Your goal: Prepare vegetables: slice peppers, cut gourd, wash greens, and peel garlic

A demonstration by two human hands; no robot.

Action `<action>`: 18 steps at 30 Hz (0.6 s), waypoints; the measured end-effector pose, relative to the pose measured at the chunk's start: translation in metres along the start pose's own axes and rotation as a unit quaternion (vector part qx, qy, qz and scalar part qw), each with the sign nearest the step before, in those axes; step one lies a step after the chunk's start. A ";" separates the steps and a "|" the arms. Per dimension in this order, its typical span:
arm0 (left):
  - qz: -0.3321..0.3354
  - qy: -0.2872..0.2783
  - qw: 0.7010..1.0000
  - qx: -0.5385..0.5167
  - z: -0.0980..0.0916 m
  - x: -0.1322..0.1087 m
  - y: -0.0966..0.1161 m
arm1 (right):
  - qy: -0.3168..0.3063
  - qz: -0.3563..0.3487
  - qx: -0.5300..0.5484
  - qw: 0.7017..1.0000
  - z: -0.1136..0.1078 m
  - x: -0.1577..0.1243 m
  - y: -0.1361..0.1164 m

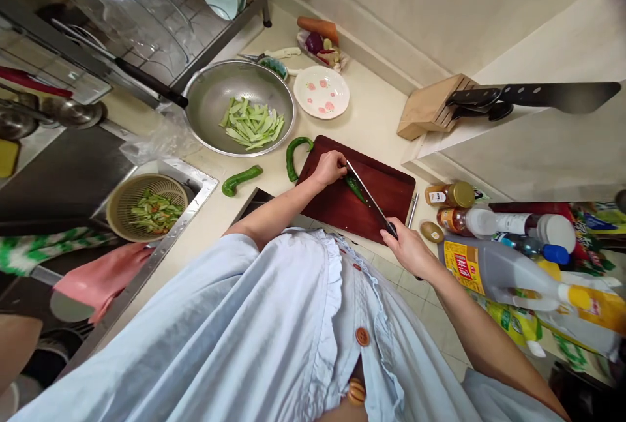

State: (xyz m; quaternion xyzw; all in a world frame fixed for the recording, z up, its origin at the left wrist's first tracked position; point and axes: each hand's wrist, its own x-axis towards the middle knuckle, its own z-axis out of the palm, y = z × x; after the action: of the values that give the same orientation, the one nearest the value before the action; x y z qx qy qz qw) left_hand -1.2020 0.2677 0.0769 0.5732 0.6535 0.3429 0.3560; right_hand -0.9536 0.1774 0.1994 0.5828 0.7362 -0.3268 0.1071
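From the head view, the right hand [411,249] is clenched round the handle of a kitchen knife [370,197], its blade against a green pepper [355,188] on a dark red cutting board [386,194]. The left hand [328,169] grasps that pepper, just beside the blade. Left of this hand, a curved green pepper [293,154] lies at the board's edge, and another green pepper [242,179] lies apart on the counter [362,115]. Beyond the left hand sits a steel bowl [208,105] of sliced green vegetable [252,125].

Left hand [327,169] pins green chili [355,187] | right hand [411,249] grips kitchen knife [370,197] | dark cutting board [391,194] at worktop [372,115] front edge
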 end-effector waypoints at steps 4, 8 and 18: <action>0.012 -0.004 1.000 0.015 0.000 0.001 -0.002 | -0.010 0.007 -0.022 1.000 -0.003 0.005 -0.002; 0.025 -0.008 0.999 0.027 0.001 0.003 -0.004 | -0.014 0.015 -0.032 0.999 -0.003 0.013 0.002; 0.066 -0.010 0.993 0.092 0.007 0.004 -0.001 | -0.030 -0.011 -0.048 0.998 -0.007 0.011 0.028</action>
State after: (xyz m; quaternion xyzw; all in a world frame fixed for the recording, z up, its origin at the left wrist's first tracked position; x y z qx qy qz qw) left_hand -1.1974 0.2720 0.0720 0.6491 0.6392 0.2983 0.2848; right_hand -0.9289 0.1929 0.1887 0.5594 0.7535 -0.3097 0.1531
